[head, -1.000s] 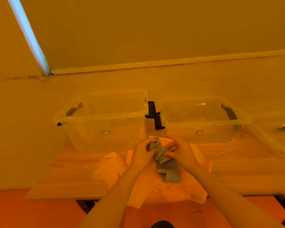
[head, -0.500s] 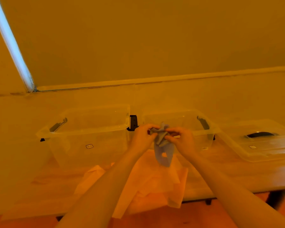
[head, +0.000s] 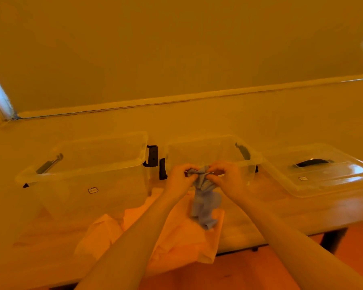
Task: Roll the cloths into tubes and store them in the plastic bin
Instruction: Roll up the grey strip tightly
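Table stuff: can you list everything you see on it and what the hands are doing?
Clear plastic bins: two, see-through with dark handles, standing open side by side at the back, left and middle.
Clear lid: one, see-through with dark handle, lying right of the bins.
Grey-blue cloth: one, bunched, dangling from both hands above the table.
Pale cloths: some, exact count unclear, spread at the table's front edge.
Table: one, wooden.
Left hand and right hand: pinching the grey-blue cloth's top.

Both my arms are stretched out in front, forearms bare. My left hand (head: 179, 177) and right hand (head: 226, 177) are close together, fingers pinched tight on the grey cloth (head: 204, 197).
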